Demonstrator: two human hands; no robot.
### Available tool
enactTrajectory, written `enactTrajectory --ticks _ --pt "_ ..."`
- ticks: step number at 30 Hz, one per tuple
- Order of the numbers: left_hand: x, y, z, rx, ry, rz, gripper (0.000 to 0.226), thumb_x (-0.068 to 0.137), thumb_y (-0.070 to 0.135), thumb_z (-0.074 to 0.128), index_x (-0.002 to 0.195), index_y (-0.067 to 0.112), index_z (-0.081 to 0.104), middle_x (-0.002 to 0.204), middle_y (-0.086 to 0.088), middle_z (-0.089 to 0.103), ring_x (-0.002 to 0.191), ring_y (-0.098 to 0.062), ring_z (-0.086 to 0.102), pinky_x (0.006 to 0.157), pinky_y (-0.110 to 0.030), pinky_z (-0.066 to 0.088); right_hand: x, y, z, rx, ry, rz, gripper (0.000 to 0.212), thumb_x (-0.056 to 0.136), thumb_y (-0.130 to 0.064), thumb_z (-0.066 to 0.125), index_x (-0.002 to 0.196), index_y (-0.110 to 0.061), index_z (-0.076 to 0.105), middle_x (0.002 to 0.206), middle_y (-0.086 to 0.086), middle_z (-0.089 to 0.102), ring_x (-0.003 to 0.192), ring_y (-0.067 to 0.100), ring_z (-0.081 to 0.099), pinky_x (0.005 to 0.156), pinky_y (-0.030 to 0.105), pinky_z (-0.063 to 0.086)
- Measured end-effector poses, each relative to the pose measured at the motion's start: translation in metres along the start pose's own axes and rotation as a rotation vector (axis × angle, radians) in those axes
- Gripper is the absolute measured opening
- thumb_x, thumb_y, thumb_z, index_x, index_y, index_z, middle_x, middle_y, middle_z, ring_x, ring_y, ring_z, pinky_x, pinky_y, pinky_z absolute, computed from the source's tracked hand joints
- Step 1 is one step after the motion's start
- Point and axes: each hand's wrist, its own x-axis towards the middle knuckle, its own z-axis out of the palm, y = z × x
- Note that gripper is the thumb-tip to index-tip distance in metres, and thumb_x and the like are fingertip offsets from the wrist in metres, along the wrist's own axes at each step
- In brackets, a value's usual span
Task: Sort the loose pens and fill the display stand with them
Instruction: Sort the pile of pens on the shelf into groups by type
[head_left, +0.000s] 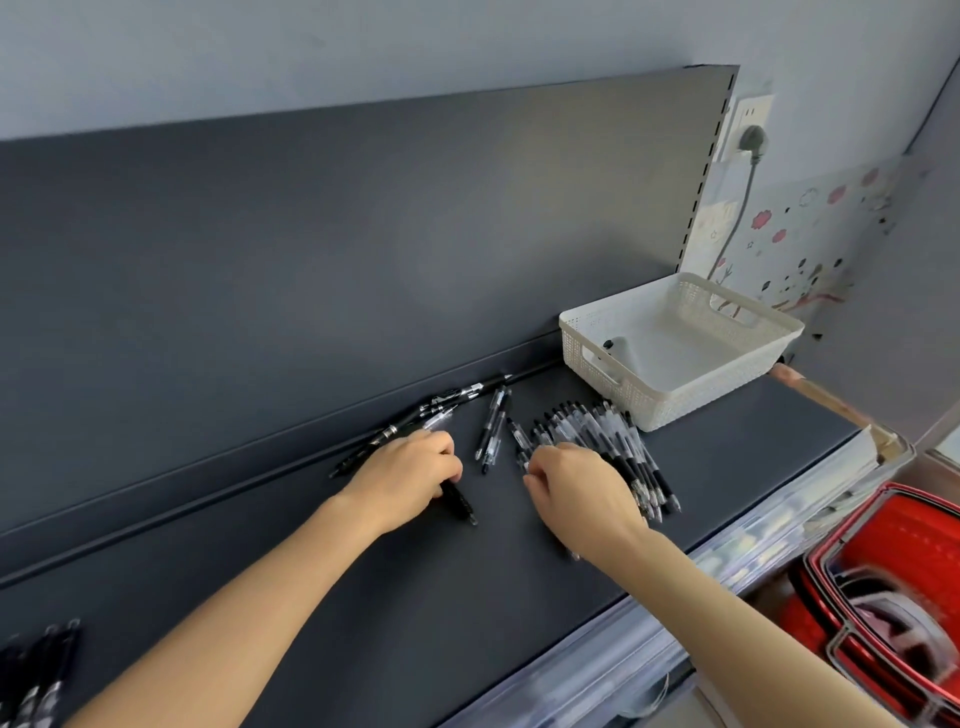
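Left hand (410, 478) fingers grip a black pen (460, 504); right hand (576, 499) fingers curl around clear pens (618, 441) (print unreadable). White basket (717, 384) holds one small dark piece (615, 344).

We have one wide-angle view, worn on the head, looking forward and down at a dark shelf (467, 597) from close by. Both forearms enter at the bottom edge; the left hand (410, 478) and right hand (576, 493) sit near mid-frame among the pens (597, 436). The back panel (311, 260) fills the upper left.
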Motion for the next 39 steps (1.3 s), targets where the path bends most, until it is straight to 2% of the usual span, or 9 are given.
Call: enactTrajectory --ticks 3,7,10,13,19,28,32,35,39 --pt "-0.007 0.004 -0.005 0.039 -0.028 -0.022 0.011 0.092 0.019 0.059 0.104 0.019 0.058 0.103 0.006 0.059 0.101 -0.016 0.051 0.081 -0.030 0.043 0.019 -0.002 -0.005 0.002 0.021 -0.063 0.019 0.095 -0.016 0.044 0.086 -0.011 0.060 0.084 0.002 0.053 0.077 0.025 0.055 0.065 0.037 0.050" --pt "-0.014 0.005 -0.008 -0.126 0.084 -0.248 0.014 0.092 0.027 0.060 0.099 0.017 0.053 0.097 0.004 0.060 0.090 -0.021 0.055 0.072 -0.033 0.045 0.052 -0.003 -0.001 -0.019 -0.016 -0.036 0.018 0.087 -0.004 0.045 0.078 -0.011 0.059 0.080 0.006 0.059 0.074 0.027 0.058 0.059 0.033 0.048" --pt "-0.020 0.001 -0.010 -0.361 0.167 -0.446 0.016 0.087 0.029 0.067 0.094 0.019 0.057 0.091 0.006 0.063 0.082 -0.019 0.061 0.074 -0.037 0.052 0.074 -0.006 0.009 -0.058 -0.098 -0.045 0.021 0.084 -0.002 0.047 0.088 -0.012 0.065 0.089 0.009 0.066 0.084 0.030 0.064 0.067 0.032 0.052" --pt "-0.027 -0.004 -0.011 -0.538 0.188 -0.590 0.016 0.081 0.027 0.072 0.086 0.019 0.060 0.081 0.005 0.065 0.073 -0.017 0.065 0.072 -0.038 0.055 0.088 -0.013 0.017 -0.249 -0.176 -0.127 0.026 0.083 0.006 0.046 0.098 -0.012 0.059 0.100 0.010 0.059 0.098 0.034 0.062 0.072 0.034 0.048" --pt "-0.042 -0.010 -0.010 -0.657 0.226 -0.694 0.013 0.080 0.023 0.073 0.084 0.019 0.061 0.074 0.006 0.067 0.060 -0.006 0.061 0.058 -0.020 0.045 0.107 -0.011 0.018 -0.588 -0.262 -0.362 0.040 0.081 0.009 0.052 0.115 -0.012 0.052 0.115 0.008 0.052 0.099 0.033 0.062 0.062 0.035 0.042" --pt "-0.058 -0.009 -0.004 -0.825 0.249 -0.753 0.003 0.082 0.019 0.066 0.085 0.020 0.068 0.078 0.002 0.073 0.077 -0.018 0.070 0.082 -0.042 0.057 0.108 0.000 0.013 -0.735 -0.304 -0.659 0.042 0.082 0.006 0.051 0.117 -0.017 0.053 0.114 0.004 0.050 0.096 0.030 0.061 0.061 0.034 0.040" --pt "-0.068 -0.005 -0.008 -0.787 0.264 -0.783 0.006 0.082 0.016 0.067 0.087 0.019 0.068 0.079 0.005 0.072 0.074 -0.012 0.068 0.080 -0.034 0.056 0.101 -0.002 0.018 -0.677 -0.287 -0.741 0.040 0.086 0.000 0.047 0.121 -0.017 0.047 0.109 0.005 0.052 0.091 0.031 0.061 0.066 0.038 0.048" --pt "-0.078 -0.002 -0.013 -0.765 0.289 -0.808 0.009 0.079 0.015 0.069 0.087 0.019 0.068 0.079 0.006 0.071 0.067 -0.007 0.065 0.069 -0.024 0.052 0.093 -0.019 0.024 -0.556 -0.184 -0.708 0.023 0.093 -0.010 0.045 0.115 -0.013 0.046 0.108 0.006 0.054 0.083 0.033 0.061 0.060 0.038 0.046" --pt "-0.102 -0.004 -0.020 -0.783 0.344 -0.873 0.010 0.077 0.018 0.072 0.086 0.018 0.068 0.078 0.005 0.071 0.064 -0.008 0.064 0.061 -0.021 0.050 0.076 -0.063 0.023 -0.057 -0.031 -0.586 0.016 0.096 -0.023 0.050 0.107 -0.011 0.053 0.102 0.002 0.060 0.084 0.027 0.058 0.066 0.034 0.043"
